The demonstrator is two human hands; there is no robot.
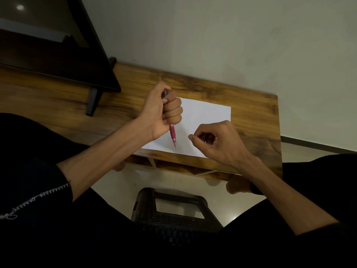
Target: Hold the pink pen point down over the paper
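Note:
My left hand [164, 109] grips a pink mechanical pencil [172, 135] in a full fist, thumb pressed on its top end, tip pointing down just above a white sheet of paper [206, 115]. The sheet lies on a wooden table [251, 113]. My right hand [216, 142] hovers over the sheet's near right part with fingers loosely curled, thumb and forefinger close together; whether it pinches something tiny cannot be made out.
A dark flat screen [58, 55] on a black stand [92, 103] occupies the table's left side. A pale wall rises behind the table. A black woven stool [173, 209] stands on the tiled floor between my dark-clothed knees.

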